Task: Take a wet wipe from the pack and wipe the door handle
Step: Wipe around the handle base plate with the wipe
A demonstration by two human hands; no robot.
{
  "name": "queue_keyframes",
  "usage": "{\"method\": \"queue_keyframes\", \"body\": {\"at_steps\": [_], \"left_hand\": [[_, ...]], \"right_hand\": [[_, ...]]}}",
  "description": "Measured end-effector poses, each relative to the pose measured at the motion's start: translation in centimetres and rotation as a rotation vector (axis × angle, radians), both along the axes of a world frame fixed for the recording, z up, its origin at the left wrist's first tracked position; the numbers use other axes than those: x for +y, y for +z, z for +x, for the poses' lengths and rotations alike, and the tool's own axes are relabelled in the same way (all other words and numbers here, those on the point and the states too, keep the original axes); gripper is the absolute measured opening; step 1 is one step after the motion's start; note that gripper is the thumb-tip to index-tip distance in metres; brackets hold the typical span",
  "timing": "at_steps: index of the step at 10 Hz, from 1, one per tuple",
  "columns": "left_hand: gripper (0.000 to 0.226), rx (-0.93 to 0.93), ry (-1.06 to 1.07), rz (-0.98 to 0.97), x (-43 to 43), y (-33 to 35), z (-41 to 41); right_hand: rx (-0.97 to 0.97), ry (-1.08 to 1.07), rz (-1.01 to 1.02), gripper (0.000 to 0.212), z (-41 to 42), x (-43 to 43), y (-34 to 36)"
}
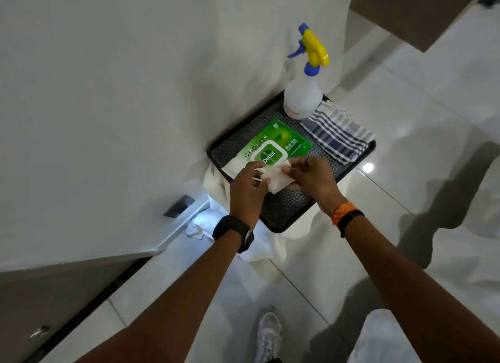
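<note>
Far left of the hands, low on the white door, a small metallic fitting (40, 331) shows; too blurred to say whether it is the door handle. Nearer, left of the left wrist, a dark rectangular plate (179, 206) sits in the white panel, with crumpled white material (195, 230) on the floor just below it. Left hand (247, 185), black watch (233, 232) on the wrist, is closed in a pinch on the left edge of a white wet wipe (276, 178). The wipe is stretched between both hands, just above the near end of the green wipe pack (273, 146), whose flap label reads "Dettol". The pack lies flat on a black tray (286, 214) directly beyond the hands. Right hand (313, 177), ring on one finger, orange and black bands (347, 216) at the wrist, is closed on the wipe's right edge with fingertips. Beyond the right hand, a clear spray bottle (303, 97) with a yellow and blue trigger head stands upright at the tray's far corner. Just right of it, touching its base, a folded blue-and-white striped cloth (338, 132) lies on the tray. Below the arms, one white shoe (267, 333) rests on the pale tiled floor.
</note>
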State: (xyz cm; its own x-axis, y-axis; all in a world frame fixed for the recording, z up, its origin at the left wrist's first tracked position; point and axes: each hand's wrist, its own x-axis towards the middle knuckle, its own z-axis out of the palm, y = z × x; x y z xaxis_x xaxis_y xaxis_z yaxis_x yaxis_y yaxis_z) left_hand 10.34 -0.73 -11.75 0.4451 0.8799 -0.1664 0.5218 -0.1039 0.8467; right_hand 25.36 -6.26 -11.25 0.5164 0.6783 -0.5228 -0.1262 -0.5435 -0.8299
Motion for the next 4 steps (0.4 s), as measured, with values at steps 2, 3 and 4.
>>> {"method": "queue_keyframes", "body": {"at_steps": [2,3,4], "left_hand": [[0.031,0.204,-0.176,0.105,-1.0,-3.5,1.2],[0.027,0.384,-0.343,0.216,-2.0,-4.2,1.4],[0.028,0.448,-0.359,0.329,-2.1,-3.5,1.4]], "right_hand": [[-0.236,0.187,-0.256,0.025,2.0,-0.8,-3.6],[-0.536,0.338,-0.264,0.033,1.2,-1.5,-3.9],[-0.758,0.376,-0.278,0.04,0.3,-1.8,-3.4]]}}
